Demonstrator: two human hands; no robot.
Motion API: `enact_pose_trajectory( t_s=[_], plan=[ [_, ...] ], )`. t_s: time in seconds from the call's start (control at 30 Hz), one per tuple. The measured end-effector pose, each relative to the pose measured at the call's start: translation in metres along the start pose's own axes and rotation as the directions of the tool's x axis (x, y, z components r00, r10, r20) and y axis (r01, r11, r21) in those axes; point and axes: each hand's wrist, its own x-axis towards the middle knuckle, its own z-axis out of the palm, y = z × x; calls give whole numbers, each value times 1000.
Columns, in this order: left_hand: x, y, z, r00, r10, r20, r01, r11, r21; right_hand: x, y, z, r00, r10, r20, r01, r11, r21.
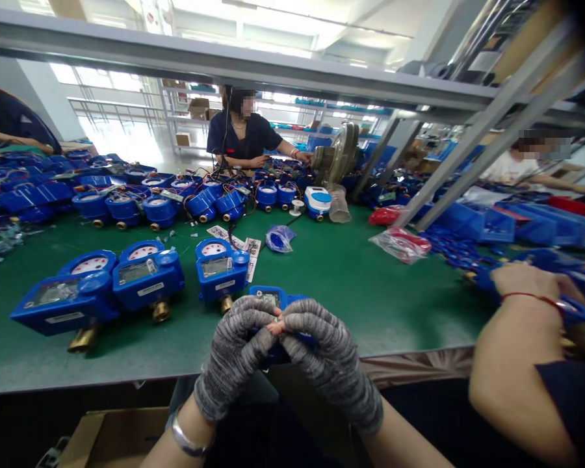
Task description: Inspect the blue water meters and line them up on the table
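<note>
Both hands wear grey knitted gloves with bare fingertips. My left hand [241,344] and my right hand [322,351] meet at the table's front edge, their fingertips pinched together. Whatever lies between the fingertips is too small and too covered to name. Directly behind and below them is a blue water meter [269,296], mostly hidden by the gloves. To the left stand three more blue meters with display windows and brass fittings: a near one [221,273], a middle one [149,281] and the leftmost one [63,300].
Rows of blue meters with loose wires [160,207] line the back of the green table [322,260]. A bagged blue part [279,238], a fan [338,153] and blue bins [507,221] stand around. A co-worker's arm [521,325] reaches in at right; another person [244,136] sits opposite.
</note>
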Motion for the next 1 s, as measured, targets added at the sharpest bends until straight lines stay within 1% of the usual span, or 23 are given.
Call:
enact_pose_trajectory(
  t_s=[0.07, 0.17, 0.23, 0.27, 0.3, 0.37, 0.43, 0.47, 0.53, 0.6, 0.67, 0.7, 0.73, 0.77, 0.8, 0.83, 0.87, 0.9, 0.93, 1.0],
  plan=[
    [0, 1, -4, 1000, 13, 26, -13, 1000, -3, 0, 1, 1, 1000, 10, -1, -10, 1000, 11],
    [2, 3, -18, 992, 32, 118, -33, 999, 8, -2, 2, -1, 999, 42, -7, -42, 999, 9],
    [2, 4, -27, 980, 59, 192, -82, 990, 113, -6, 4, -5, 995, 86, -51, -87, 996, -19],
    [0, 3, -29, 971, 85, 223, -130, 972, 194, -8, 6, -9, 989, 121, -82, -126, 991, -53],
    [-1, 1, -28, 962, 120, 246, -190, 940, 283, -10, 10, -14, 981, 156, -118, -168, 982, -92],
    [-7, -4, -21, 942, 208, 265, -309, 845, 436, -10, 20, -25, 954, 233, -188, -262, 955, -142],
    [-12, -12, -9, 935, 277, 222, -354, 766, 536, -6, 34, -38, 919, 321, -227, -353, 929, -115],
    [-14, -15, -5, 938, 292, 188, -347, 751, 562, -2, 41, -43, 904, 362, -226, -388, 918, -82],
    [-16, -20, -2, 949, 273, 155, -313, 779, 543, 5, 56, -52, 880, 442, -175, -452, 891, -23],
    [-16, -24, -9, 952, 216, 216, -294, 843, 451, 10, 68, -55, 857, 511, -68, -511, 859, 30],
    [-18, -27, -18, 951, 156, 265, -255, 883, 395, 9, 78, -52, 804, 592, 45, -593, 797, 117],
    [-20, -30, -20, 960, 128, 249, -223, 887, 404, 6, 81, -48, 770, 632, 85, -637, 753, 164],
    [-23, -32, -20, 977, 100, 186, -174, 883, 437, 3, 84, -44, 733, 671, 109, -677, 705, 210],
    [-27, -34, -17, 994, 67, 88, -101, 874, 476, -1, 85, -40, 700, 706, 112, -706, 660, 256],
    [-32, -36, -12, 999, 27, -25, -11, 864, 503, -6, 86, -36, 672, 734, 95, -723, 623, 300],
    [-36, -38, -5, 991, -22, -128, 85, 858, 506, -11, 87, -33, 649, 758, 65, -728, 595, 340],
    [-39, -39, 4, 974, -87, -209, 180, 856, 485, -15, 87, -30, 629, 777, 24, -726, 577, 374],
    [-41, -39, 12, 952, -164, -260, 268, 855, 444, -20, 86, -27, 612, 790, -20, -720, 568, 400],
    [-41, -39, 19, 930, -244, -276, 340, 856, 389, -24, 84, -25, 597, 799, -65, -712, 566, 415],
    [-33, -36, 30, 891, -386, -240, 441, 864, 245, -32, 80, -22, 568, 811, -142, -704, 568, 426]
  ],
)
